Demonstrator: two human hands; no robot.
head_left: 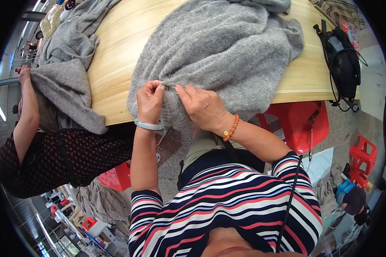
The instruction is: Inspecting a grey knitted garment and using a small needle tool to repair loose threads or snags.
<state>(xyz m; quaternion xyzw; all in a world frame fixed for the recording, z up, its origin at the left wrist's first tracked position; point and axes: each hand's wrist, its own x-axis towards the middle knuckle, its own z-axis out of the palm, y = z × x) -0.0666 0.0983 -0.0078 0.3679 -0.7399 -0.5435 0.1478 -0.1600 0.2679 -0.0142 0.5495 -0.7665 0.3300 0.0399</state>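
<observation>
A grey knitted garment (pixel 227 47) lies bunched over the near edge of the table, its ribbed border hanging toward me. My left hand (pixel 151 100) pinches a bit of this knit between thumb and fingertips. Close beside it, my right hand (pixel 201 105) is closed on a thin, shiny needle-like metal tool (pixel 172 89), which points toward the left fingertips. The tool's far end is hidden by the pinched knit and fingers, so I cannot tell whether it passes through the stitches.
Another person's hand (pixel 25 73) holds a second grey knit (pixel 66 79) at the left of the wooden table (pixel 116 51). A black bag (pixel 342 60) with straps and cables sits at the table's right end. Red stools (pixel 362 156) and a red chair (pixel 302 128) stand on the right.
</observation>
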